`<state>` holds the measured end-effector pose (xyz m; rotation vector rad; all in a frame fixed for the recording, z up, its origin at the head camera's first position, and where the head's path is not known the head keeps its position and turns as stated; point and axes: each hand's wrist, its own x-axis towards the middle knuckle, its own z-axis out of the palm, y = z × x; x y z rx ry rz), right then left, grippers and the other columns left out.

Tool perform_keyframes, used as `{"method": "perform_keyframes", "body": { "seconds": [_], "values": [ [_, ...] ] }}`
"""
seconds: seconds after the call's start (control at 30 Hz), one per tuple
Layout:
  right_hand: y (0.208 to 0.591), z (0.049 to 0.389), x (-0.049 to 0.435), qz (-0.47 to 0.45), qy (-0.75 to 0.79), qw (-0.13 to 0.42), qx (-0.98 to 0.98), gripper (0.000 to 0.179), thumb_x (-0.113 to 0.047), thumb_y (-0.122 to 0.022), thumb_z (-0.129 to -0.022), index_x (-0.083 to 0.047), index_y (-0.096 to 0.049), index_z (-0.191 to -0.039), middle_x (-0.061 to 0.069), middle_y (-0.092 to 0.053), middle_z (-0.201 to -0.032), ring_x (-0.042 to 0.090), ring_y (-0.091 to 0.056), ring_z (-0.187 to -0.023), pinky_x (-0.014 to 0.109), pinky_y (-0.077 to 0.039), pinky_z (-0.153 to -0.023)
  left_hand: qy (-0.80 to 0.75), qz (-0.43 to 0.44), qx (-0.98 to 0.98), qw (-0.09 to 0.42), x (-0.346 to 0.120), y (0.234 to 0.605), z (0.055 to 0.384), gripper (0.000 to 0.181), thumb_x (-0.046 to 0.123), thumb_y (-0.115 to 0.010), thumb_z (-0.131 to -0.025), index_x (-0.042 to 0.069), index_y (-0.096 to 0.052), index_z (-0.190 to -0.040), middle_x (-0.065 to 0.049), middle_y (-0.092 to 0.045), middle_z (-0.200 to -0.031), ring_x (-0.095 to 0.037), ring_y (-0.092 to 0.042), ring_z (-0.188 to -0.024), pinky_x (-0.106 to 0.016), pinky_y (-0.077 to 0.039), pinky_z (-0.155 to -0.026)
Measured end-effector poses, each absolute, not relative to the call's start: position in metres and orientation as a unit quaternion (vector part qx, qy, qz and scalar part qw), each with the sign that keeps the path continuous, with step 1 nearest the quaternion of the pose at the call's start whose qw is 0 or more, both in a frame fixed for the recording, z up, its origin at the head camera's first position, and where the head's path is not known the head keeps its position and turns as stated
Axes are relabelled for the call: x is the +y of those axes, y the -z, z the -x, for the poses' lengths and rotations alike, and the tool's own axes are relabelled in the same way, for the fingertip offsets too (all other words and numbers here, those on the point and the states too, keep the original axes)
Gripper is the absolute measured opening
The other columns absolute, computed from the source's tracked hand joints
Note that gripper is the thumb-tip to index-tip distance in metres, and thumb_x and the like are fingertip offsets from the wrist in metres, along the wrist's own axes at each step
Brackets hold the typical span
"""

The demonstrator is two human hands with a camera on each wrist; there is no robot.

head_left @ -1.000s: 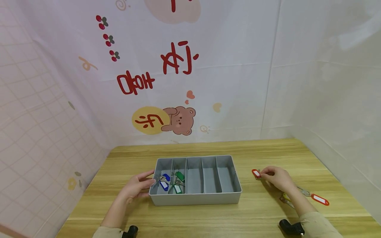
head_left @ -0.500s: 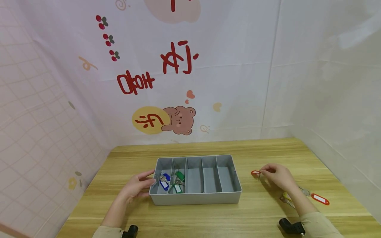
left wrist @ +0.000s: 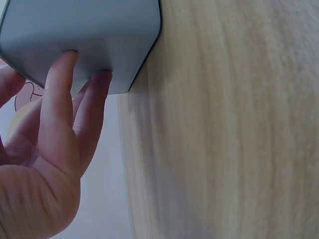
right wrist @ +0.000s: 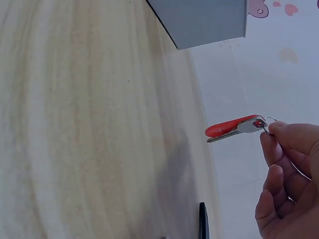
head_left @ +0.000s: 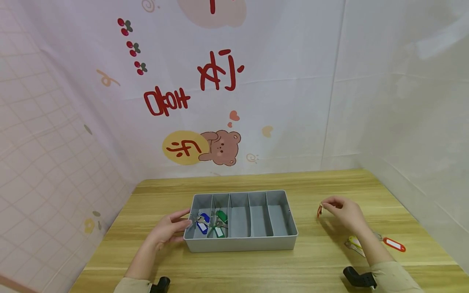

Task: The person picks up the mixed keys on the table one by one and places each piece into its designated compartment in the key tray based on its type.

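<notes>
A grey tray point(head_left: 239, 244) with five... compartments in a row stands mid-table. Blue-tagged keys point(head_left: 202, 224) lie in its leftmost compartment, green-tagged keys point(head_left: 220, 228) in the one beside it. My left hand point(head_left: 169, 228) touches the tray's left end; in the left wrist view its fairly straight fingers rest against the end wall point(left wrist: 94, 30). Right of the tray, my right hand point(head_left: 344, 212) pinches the ring of a key with a red tag point(head_left: 320, 210) between thumb and forefinger. In the right wrist view the key point(right wrist: 246, 126) hangs beside its tag, above the table.
Under my right forearm lies a yellow-tagged key point(head_left: 354, 245), partly covered. To its right is another red-tagged key point(head_left: 393, 244). White printed cloth point(head_left: 286, 101) walls in the wooden table point(head_left: 234, 270) at the back and sides.
My right hand has lifted the red-tagged key off the table and drawn slightly back to the right; the tag now hangs down. My left hand and the tray stay put.
</notes>
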<state>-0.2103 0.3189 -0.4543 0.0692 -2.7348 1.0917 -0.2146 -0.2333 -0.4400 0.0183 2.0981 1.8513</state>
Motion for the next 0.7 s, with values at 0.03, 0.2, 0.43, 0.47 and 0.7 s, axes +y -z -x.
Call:
{"method": "perform_keyframes", "body": {
  "seconds": [0.03,0.2,0.43,0.47,0.7],
  "values": [
    [0.453,0.210,0.318,-0.022,-0.371,0.101,-0.923,0.024,-0.031,-0.066,-0.097,-0.010,-0.074,-0.103,0.006,-0.071,-0.101,0.021,-0.063,-0.092,0.037,-0.050,-0.075,-0.651,-0.006,0.740,0.170,-0.233,0.440,0.215,0.073,0.017,-0.071,-0.093,-0.002,-0.032,-0.152,-0.032,-0.048,-0.138,-0.035,-0.065,-0.107,-0.038,-0.061,-0.073],
    [0.445,0.209,0.314,-0.014,-0.391,0.102,-0.915,0.029,-0.031,-0.066,-0.097,-0.005,-0.073,-0.107,0.011,-0.070,-0.099,0.016,-0.059,-0.079,0.028,-0.049,-0.062,-0.648,-0.006,0.742,0.169,-0.233,0.440,0.214,0.073,0.017,-0.071,-0.093,-0.002,-0.033,-0.152,-0.032,-0.047,-0.138,-0.034,-0.065,-0.107,-0.038,-0.061,-0.073],
    [0.434,0.208,0.311,-0.022,-0.398,0.117,-0.910,0.029,-0.031,-0.066,-0.097,-0.005,-0.072,-0.108,0.013,-0.070,-0.098,0.018,-0.058,-0.074,0.027,-0.050,-0.059,-0.649,-0.007,0.743,0.167,-0.233,0.439,0.214,0.073,0.017,-0.072,-0.092,-0.002,-0.034,-0.152,-0.032,-0.049,-0.136,-0.033,-0.066,-0.104,-0.038,-0.061,-0.072],
    [0.432,0.208,0.310,-0.025,-0.398,0.122,-0.909,0.028,-0.031,-0.066,-0.097,-0.005,-0.072,-0.108,0.013,-0.069,-0.097,0.017,-0.058,-0.074,0.027,-0.051,-0.059,-0.648,-0.007,0.743,0.166,-0.233,0.439,0.214,0.073,0.017,-0.072,-0.092,-0.002,-0.034,-0.152,-0.032,-0.049,-0.136,-0.032,-0.066,-0.104,-0.038,-0.061,-0.072],
    [0.422,0.208,0.304,-0.037,-0.403,0.154,-0.902,0.026,-0.031,-0.067,-0.097,-0.008,-0.073,-0.106,0.009,-0.070,-0.099,0.010,-0.058,-0.080,0.025,-0.049,-0.061,-0.648,-0.006,0.743,0.167,-0.233,0.440,0.215,0.073,0.017,-0.072,-0.092,-0.002,-0.034,-0.152,-0.033,-0.049,-0.135,-0.034,-0.066,-0.105,-0.039,-0.061,-0.073]
  ]
}}
